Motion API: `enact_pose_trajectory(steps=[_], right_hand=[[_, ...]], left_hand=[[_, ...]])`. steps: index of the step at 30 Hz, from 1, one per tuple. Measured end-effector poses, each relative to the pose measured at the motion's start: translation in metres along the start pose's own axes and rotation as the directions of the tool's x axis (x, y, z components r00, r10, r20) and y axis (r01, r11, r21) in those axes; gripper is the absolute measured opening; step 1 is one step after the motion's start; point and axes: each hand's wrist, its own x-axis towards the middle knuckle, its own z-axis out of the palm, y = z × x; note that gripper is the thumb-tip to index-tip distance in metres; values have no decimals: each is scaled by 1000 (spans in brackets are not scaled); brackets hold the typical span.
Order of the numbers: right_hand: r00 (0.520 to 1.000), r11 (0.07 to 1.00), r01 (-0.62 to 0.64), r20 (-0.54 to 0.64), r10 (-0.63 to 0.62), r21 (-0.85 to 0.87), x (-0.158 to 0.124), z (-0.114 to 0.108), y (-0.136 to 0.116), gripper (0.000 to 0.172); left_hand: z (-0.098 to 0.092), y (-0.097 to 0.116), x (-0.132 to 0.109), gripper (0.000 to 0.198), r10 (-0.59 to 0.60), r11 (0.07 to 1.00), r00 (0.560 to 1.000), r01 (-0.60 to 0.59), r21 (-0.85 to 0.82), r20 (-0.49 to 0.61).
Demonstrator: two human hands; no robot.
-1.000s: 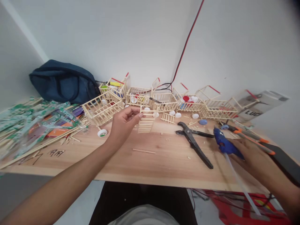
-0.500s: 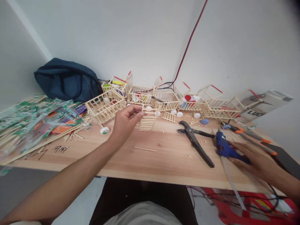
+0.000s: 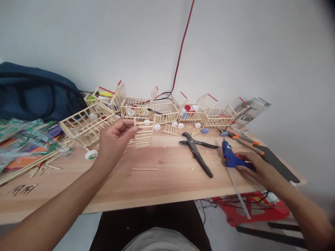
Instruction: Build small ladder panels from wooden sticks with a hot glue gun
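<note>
My left hand (image 3: 115,139) pinches a small ladder-like panel of wooden sticks (image 3: 143,136) between thumb and fingers, holding it upright above the table. At the right, my right hand (image 3: 255,165) is wrapped round the handle of a blue glue gun (image 3: 230,155). A long translucent glue stick (image 3: 239,195) hangs from its back end past the table edge. Between the hands lie black-handled pliers (image 3: 196,155) with their handles apart. A single loose stick (image 3: 144,169) rests on the wood in front of the panel.
Several miniature stick carts (image 3: 164,113) with red handles and white wheels line the wall. Plastic-wrapped sticks (image 3: 26,139) and a dark blue bag (image 3: 36,94) lie left. Orange-handled pliers (image 3: 247,141) and a black slab (image 3: 281,164) lie right. A cable (image 3: 180,55) runs down the wall.
My view has swung to the right, so the whole scene sits further left. Both hands keep their holds on the panel and the glue gun, with little movement over the table.
</note>
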Motion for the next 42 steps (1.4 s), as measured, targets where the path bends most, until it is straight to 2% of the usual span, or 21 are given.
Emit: enact_pose_trajectory(steps=[4, 6, 9, 14, 19, 24, 27, 29, 31, 33, 35, 37, 39, 42], right_hand=[[996, 998, -65, -59, 66, 27, -8, 1, 25, 32], [995, 996, -86, -40, 88, 33, -8, 0, 31, 31], [996, 995, -94, 3, 94, 31, -4, -5, 30, 30], [998, 998, -61, 6, 61, 22, 5, -16, 20, 25], [999, 999, -27, 24, 26, 24, 11, -11, 29, 26], [996, 999, -33, 78, 32, 6, 9, -7, 48, 33], [996, 995, -58, 69, 64, -85, 8, -16, 39, 39], [999, 986, -50, -24, 47, -160, 11, -24, 11, 37], [990, 981, -23, -143, -5, -193, 15, -27, -37, 35], [971, 982, 146, -170, -166, -122, 21, -21, -97, 27], [933, 937, 348, -104, -345, 14, 28, -5, -159, 25], [864, 855, 504, -75, -498, 122, 38, 14, -211, 24], [827, 816, 553, 12, -563, 170, 49, 32, -250, 22], [799, 825, 547, 204, -565, 145, 64, 50, -284, 16]], left_hand=[[1, 2, 0, 11, -12, 1000, 1000, 12, 18, -7], [0, 0, 0, 12, -4, 1000, 1000, 4, 27, -8], [0, -3, 1, 11, 9, 999, 1000, -9, 31, 1], [1, -2, 1, 12, 4, 999, 1000, -3, 34, -6], [1, -1, 0, 13, 8, 999, 1000, -7, 43, -9], [1, -2, 1, 12, 2, 1000, 1000, -2, 31, 5], [1, -2, 0, 12, -1, 1000, 1000, 1, 14, 9], [1, -3, 0, 11, 13, 1000, 1000, -13, 6, 16], [2, -3, 0, 11, 24, 1000, 1000, -23, -5, 19], [1, -2, 0, 10, 26, 999, 999, -26, -21, 20], [1, -1, 0, 10, 21, 999, 1000, -21, -34, 19], [0, -1, 0, 10, 19, 999, 1000, -18, -47, 21], [-1, -2, 1, 11, 21, 998, 999, -19, -63, 28], [-3, -5, 2, 12, 27, 996, 999, -24, -88, 32]])
